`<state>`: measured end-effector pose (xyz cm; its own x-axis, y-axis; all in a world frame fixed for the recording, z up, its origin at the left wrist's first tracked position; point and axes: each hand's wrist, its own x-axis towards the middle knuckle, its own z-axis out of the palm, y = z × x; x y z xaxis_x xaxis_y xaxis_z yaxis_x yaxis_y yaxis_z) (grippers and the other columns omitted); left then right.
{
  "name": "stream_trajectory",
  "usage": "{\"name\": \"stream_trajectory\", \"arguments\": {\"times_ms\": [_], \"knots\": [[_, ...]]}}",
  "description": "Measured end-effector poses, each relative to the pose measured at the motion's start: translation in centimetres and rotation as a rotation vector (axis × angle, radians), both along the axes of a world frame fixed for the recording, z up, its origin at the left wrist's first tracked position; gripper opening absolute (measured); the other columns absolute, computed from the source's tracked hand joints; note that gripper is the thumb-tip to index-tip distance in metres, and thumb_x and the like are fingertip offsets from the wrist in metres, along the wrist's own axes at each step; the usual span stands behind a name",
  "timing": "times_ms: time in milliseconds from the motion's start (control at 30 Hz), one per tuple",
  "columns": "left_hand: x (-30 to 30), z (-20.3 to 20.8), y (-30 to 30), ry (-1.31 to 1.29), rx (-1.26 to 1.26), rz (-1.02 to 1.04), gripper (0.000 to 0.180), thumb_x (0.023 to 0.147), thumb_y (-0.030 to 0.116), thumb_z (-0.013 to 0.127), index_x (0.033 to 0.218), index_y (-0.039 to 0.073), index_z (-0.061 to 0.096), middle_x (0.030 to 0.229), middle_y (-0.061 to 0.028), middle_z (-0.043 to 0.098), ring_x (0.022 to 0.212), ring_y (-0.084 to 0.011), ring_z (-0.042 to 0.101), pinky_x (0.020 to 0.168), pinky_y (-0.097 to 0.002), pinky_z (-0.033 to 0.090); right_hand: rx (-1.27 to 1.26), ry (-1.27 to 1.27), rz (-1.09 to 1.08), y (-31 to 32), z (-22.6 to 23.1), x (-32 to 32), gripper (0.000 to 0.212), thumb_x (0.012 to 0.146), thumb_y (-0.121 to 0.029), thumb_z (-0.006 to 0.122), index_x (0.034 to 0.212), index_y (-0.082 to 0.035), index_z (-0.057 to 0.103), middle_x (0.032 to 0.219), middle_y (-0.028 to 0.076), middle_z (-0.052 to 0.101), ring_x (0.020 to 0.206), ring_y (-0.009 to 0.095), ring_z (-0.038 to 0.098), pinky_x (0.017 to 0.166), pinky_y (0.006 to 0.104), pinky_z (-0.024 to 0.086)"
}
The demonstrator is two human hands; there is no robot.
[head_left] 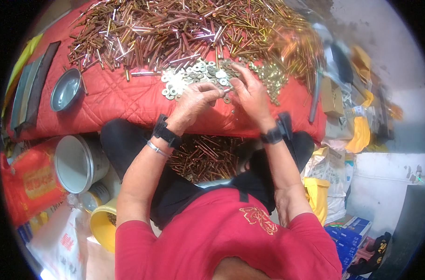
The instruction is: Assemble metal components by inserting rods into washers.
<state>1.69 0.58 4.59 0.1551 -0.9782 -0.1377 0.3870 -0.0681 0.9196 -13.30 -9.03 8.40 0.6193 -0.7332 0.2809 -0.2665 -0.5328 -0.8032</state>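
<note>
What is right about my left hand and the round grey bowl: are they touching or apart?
Apart. The head view shows a wide stretch of red cloth between the left hand and the grey bowl.

Below and left of my fingers [208, 93], gold lettering [40, 183] marks a red sack [17, 193] and a red character [65, 240] a white plastic bag [58, 255]; below and right, blue cartons [347, 240] carry pale, illegibly small print.

- metal bowl [67, 92], left end of red cover [114, 105]
- pale bucket [97, 161], lower left
- red bag [33, 182] beside it
- white plastic bag [61, 245]
- blue boxes [350, 240], lower right
- cardboard box [332, 99], right
</note>
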Motion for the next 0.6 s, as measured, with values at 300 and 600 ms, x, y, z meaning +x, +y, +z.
{"name": "stream_trajectory", "arguments": {"times_ms": [300, 600], "knots": [[0.5, -0.2, -0.1, 0.094, 0.028, -0.016, 0.012, 0.086, 0.019, 0.069, 0.084, 0.007, 0.069, 0.063, 0.0070, 0.052, 0.049, -0.0011, 0.037, 0.044, -0.0176, 0.024, -0.291, -0.101, 0.126, 0.0, -1.0, 0.3, 0.041, 0.091, -0.012, 0.058, 0.131, -0.007, 0.051, 0.084, 0.012, 0.060, 0.074, 0.023, 0.059, 0.072, 0.0348, 0.048], [0.4, -0.4, -0.4, 0.074, 0.067, -0.073, 0.013, 0.087, 0.020, 0.067, 0.086, 0.007, 0.068, 0.064, 0.0061, 0.052, 0.046, -0.0008, 0.035, 0.042, -0.0175, 0.022, -0.083, 0.001, 0.118, 0.8, -0.4, -0.2, 0.041, 0.091, -0.013, 0.058, 0.130, -0.009, 0.051, 0.083, 0.014, 0.059, 0.072, 0.026, 0.057, 0.071, 0.0378, 0.048]]}}
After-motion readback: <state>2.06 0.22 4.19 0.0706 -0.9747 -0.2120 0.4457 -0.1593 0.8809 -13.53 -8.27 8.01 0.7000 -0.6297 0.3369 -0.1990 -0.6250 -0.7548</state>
